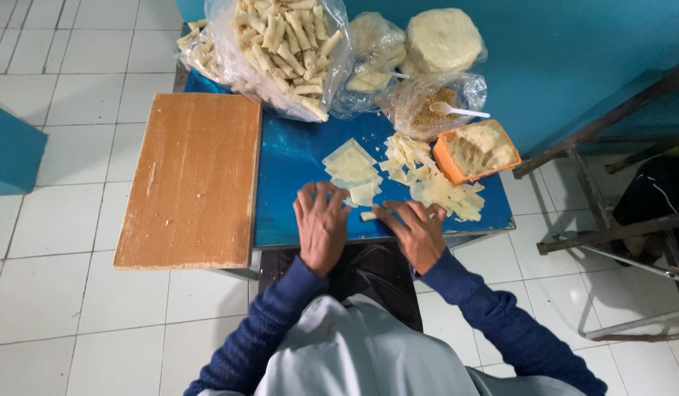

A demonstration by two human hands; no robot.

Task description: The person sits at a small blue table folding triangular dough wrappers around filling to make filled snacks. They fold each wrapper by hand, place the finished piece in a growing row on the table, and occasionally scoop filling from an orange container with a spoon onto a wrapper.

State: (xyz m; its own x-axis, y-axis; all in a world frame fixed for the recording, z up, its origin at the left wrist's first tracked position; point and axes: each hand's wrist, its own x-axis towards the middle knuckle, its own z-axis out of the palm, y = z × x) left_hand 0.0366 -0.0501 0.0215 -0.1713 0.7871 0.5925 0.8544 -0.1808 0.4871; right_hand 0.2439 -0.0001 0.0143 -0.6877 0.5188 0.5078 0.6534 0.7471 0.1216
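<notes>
I had both hands flat on the blue table (295, 158), palms down and fingers spread, with a small rolled piece of pastry (368, 215) lying between them at the near edge. My left hand (322, 224) pressed on the table just left of the roll, its grip open and holding nothing that I could see. My right hand (415, 233) lay just right of the roll, fingers stretched toward it and touching its end; its grip was open too. Just beyond my fingers sat a small stack of thin pastry squares (352, 169), and to the right of that a looser heap of cut pastry pieces (434, 183). An orange tub (441, 158) of pale filling stood at the right side of the table, touching the heap. At the far edge lay a clear bag of finished rolls (284, 44), a bag with a white spoon (456, 111) in it, and a wrapped round of dough (443, 39). A wooden board (189, 180) covered the left part of the table.
</notes>
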